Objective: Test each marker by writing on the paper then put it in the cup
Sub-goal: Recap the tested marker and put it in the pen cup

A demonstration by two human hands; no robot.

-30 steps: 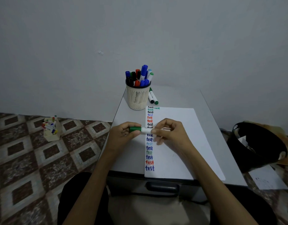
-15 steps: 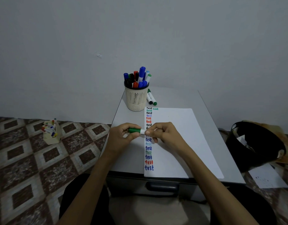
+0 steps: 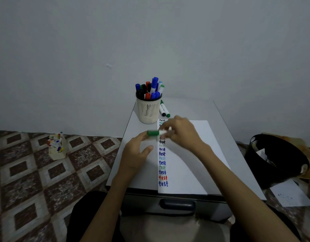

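The left hand (image 3: 137, 152) hovers loose and open while the right hand (image 3: 181, 131) pinches the green marker (image 3: 155, 132).

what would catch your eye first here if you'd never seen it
The green-capped marker held crosswise in the right hand over the paper, with the left hand open just below its cap. Next, the column of coloured "test" words down the paper's left edge, and the cream cup full of markers just beyond the paper's far left corner.
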